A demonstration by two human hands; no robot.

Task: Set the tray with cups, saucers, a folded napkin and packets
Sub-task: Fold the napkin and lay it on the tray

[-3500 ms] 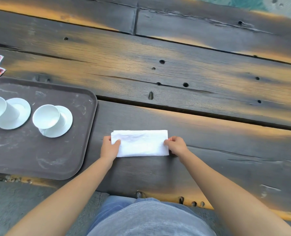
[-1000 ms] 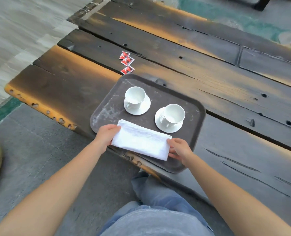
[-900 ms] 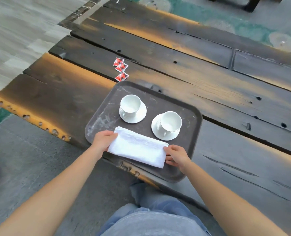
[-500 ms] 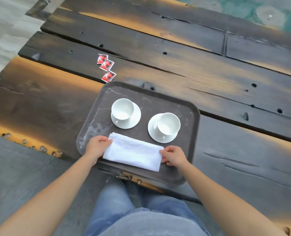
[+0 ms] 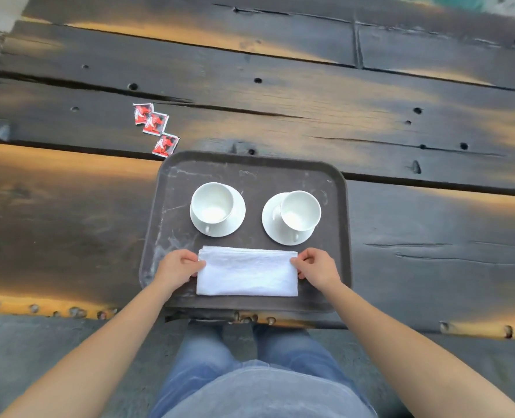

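Wood table (image 5: 280, 95), napkin (image 5: 247, 273) on tray (image 5: 336, 242), packets (image 5: 156, 123) print illegible

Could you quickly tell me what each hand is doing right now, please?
Left hand: pinching the left end of the folded napkin.
Right hand: pinching the napkin's right end.

Glossy white cups (image 5: 212, 203) on a scuffed, matt brown tray (image 5: 171, 188). Soft cloth napkin (image 5: 247, 271). Rough, weathered wooden table (image 5: 310, 101).
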